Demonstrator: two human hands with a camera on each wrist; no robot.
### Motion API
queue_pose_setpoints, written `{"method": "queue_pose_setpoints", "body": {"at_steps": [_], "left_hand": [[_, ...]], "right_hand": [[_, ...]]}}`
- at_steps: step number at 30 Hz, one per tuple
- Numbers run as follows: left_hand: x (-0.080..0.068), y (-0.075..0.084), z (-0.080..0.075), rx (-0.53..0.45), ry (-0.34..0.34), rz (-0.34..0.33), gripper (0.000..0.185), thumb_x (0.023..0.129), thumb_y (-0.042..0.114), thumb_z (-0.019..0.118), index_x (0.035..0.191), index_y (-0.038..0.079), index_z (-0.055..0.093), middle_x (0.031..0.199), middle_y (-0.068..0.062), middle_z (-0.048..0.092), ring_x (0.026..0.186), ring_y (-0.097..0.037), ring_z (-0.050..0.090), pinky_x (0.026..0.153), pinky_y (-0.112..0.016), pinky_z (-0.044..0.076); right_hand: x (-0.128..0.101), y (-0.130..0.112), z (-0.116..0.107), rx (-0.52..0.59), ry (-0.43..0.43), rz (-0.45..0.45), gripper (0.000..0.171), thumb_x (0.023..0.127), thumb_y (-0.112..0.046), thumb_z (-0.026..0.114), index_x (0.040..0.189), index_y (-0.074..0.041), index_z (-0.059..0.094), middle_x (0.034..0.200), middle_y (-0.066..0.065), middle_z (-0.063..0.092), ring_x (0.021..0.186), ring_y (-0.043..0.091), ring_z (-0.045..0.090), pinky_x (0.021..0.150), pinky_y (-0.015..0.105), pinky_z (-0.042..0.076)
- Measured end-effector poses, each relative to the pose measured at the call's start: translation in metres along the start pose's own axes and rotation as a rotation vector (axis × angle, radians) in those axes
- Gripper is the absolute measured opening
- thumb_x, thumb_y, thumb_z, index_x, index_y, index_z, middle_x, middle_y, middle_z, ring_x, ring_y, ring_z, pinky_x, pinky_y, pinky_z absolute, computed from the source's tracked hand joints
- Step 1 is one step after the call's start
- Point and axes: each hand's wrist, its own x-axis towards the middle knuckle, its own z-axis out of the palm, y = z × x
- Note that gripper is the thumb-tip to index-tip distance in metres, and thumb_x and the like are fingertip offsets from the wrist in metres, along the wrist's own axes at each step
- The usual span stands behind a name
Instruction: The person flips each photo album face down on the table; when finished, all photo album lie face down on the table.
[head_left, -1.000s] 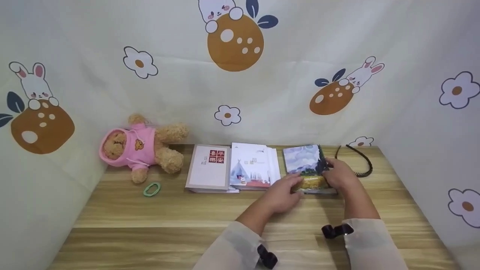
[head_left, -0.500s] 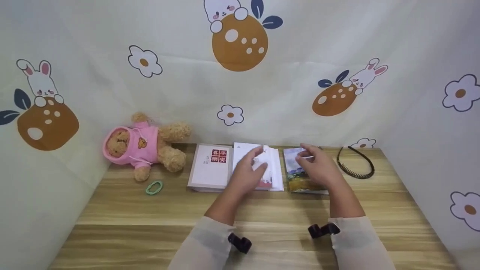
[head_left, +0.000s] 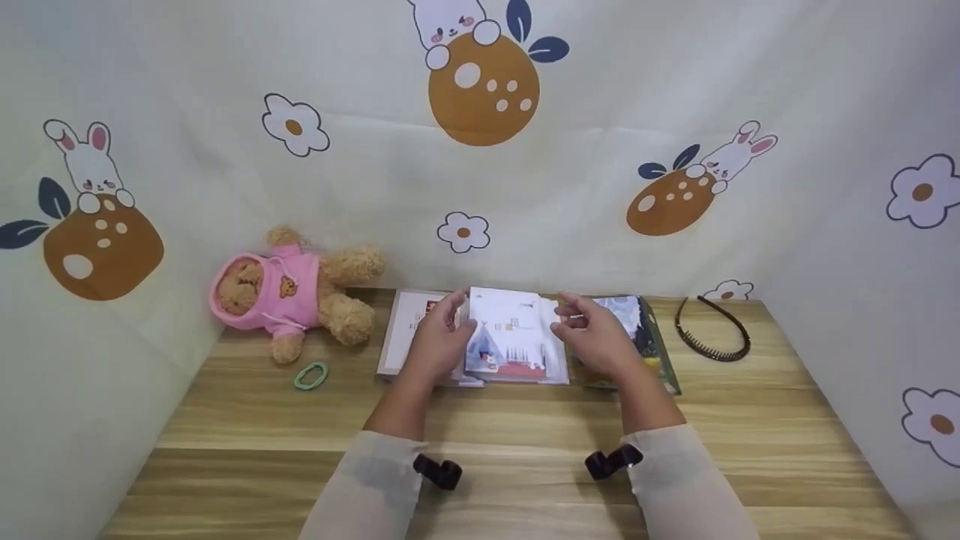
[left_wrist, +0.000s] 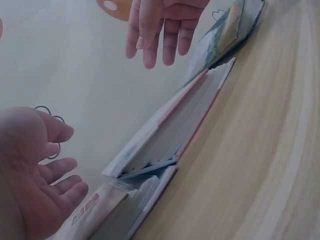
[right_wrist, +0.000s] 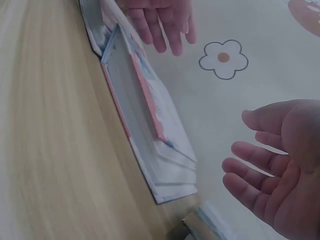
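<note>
My left hand (head_left: 441,341) and right hand (head_left: 600,341) hover apart, either side of a thick book with a tent picture (head_left: 506,352), fingers relaxed and holding nothing. The left wrist view shows the left hand (left_wrist: 35,175) above a book with red characters (left_wrist: 95,215). There the tent book (left_wrist: 182,120) lies with its front cover and pages raised at a slant. Over the painted-landscape book (head_left: 619,309), partly covering it in the head view, is the right hand. In the right wrist view this hand (right_wrist: 280,165) is clear of the tent book (right_wrist: 135,115).
At the back left a teddy bear in a pink hoodie (head_left: 292,289) lies on its back. A green hair tie (head_left: 310,375) is in front of it. A dark toothed headband (head_left: 712,349) lies at the right. Printed curtain (head_left: 360,180) closes off the back and sides.
Both hands were on the landscape book. They let go of it, rose and moved left; the left hand crossed over the tent book to its far left side.
</note>
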Motion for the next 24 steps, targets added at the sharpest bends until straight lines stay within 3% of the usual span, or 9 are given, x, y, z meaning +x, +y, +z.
{"method": "queue_pose_setpoints", "body": {"at_steps": [5,10,15,19,24], "left_hand": [[-0.003,0.001,0.005,0.058,-0.069,-0.114,0.07,0.102,0.019,0.068,0.166,0.016,0.039,0.173,-0.01,0.04,0.163,-0.032,0.034,0.135,-0.05,0.029],[-0.004,0.004,0.009,0.079,-0.125,-0.135,0.08,0.102,0.022,0.067,0.171,0.015,0.027,0.178,-0.009,0.03,0.167,-0.03,0.023,0.138,-0.048,0.019],[-0.005,0.002,0.011,0.014,-0.132,-0.119,0.078,0.101,0.013,0.066,0.17,0.009,0.029,0.175,-0.015,0.034,0.165,-0.032,0.029,0.137,-0.047,0.021],[-0.006,0.0,0.01,-0.044,-0.139,-0.145,0.075,0.1,0.006,0.064,0.168,0.005,0.032,0.174,-0.016,0.037,0.164,-0.032,0.032,0.137,-0.046,0.023],[-0.006,0.001,0.009,-0.04,-0.143,-0.17,0.069,0.101,0.006,0.063,0.166,0.008,0.038,0.172,-0.013,0.041,0.163,-0.03,0.035,0.136,-0.046,0.026]], "right_hand": [[0.003,0.006,0.009,0.081,-0.051,-0.038,0.064,0.103,-0.024,0.072,0.162,-0.019,0.048,0.159,0.008,0.06,0.146,0.03,0.059,0.123,0.051,0.048],[0.001,0.006,0.018,0.126,-0.143,-0.08,0.072,0.103,-0.025,0.072,0.166,-0.013,0.04,0.169,0.013,0.047,0.157,0.033,0.046,0.13,0.052,0.037],[-0.002,0.006,0.027,0.079,-0.181,-0.062,0.077,0.101,-0.031,0.074,0.167,-0.012,0.039,0.17,0.013,0.044,0.161,0.033,0.039,0.134,0.053,0.029],[-0.003,0.007,0.03,0.03,-0.178,-0.058,0.074,0.102,-0.033,0.072,0.166,-0.011,0.04,0.171,0.011,0.044,0.161,0.032,0.038,0.135,0.052,0.027],[-0.004,0.008,0.028,-0.011,-0.187,-0.038,0.072,0.104,-0.037,0.068,0.166,-0.014,0.041,0.172,0.009,0.041,0.163,0.033,0.034,0.136,0.054,0.024]]}}
